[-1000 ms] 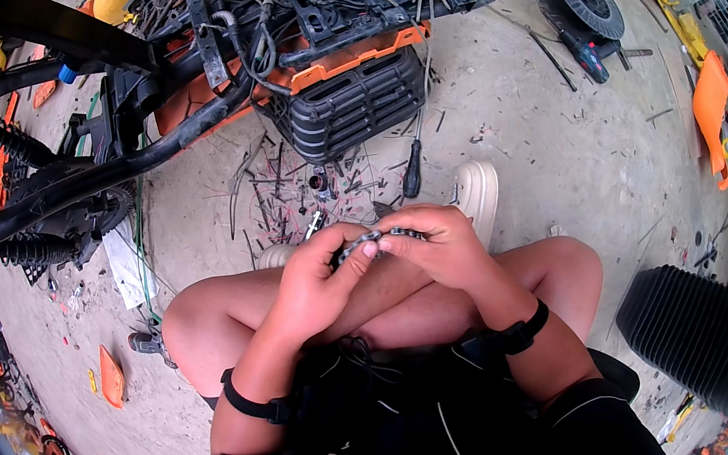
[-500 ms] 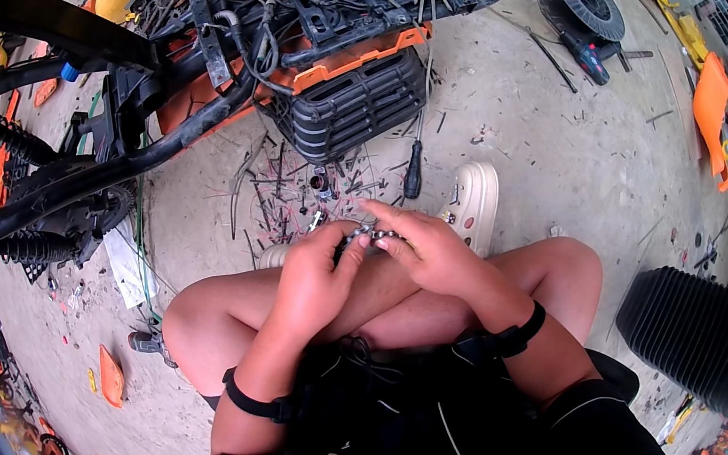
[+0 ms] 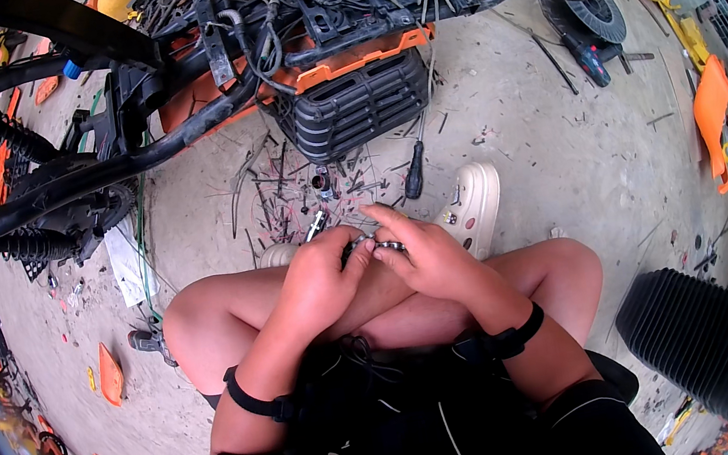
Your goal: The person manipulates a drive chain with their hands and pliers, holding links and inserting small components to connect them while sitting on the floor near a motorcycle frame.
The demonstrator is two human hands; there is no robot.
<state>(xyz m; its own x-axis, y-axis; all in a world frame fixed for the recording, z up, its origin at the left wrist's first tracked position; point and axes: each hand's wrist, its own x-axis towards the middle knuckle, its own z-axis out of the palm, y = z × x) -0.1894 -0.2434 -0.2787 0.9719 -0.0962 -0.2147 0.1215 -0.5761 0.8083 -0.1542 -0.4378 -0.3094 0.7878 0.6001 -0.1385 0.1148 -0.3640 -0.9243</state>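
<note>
My left hand (image 3: 326, 276) and my right hand (image 3: 430, 253) meet in front of my crossed legs. Between them is a small dark metal piece with shiny, bead-like segments (image 3: 390, 245); its exact kind is too small to tell. The left fingers curl round one end, thumb pressed to it. At the other end, my right thumb and lower fingers pinch, while the index finger reaches out over the floor. Much of the piece is hidden by my fingers. Just beyond the left hand lies a slim silvery metal part (image 3: 315, 226).
Ahead stands a black vehicle frame (image 3: 205, 124) with a slatted black box (image 3: 364, 105) and orange trim. A screwdriver (image 3: 414, 172) and scattered scraps lie before it. Farther right are a cordless drill (image 3: 592, 65) and a wheel (image 3: 588, 16); a ribbed black object (image 3: 705, 335) stands near right.
My fingers have shifted slightly on the metal piece, and the two hands are a touch lower. Otherwise the scene is the same.
</note>
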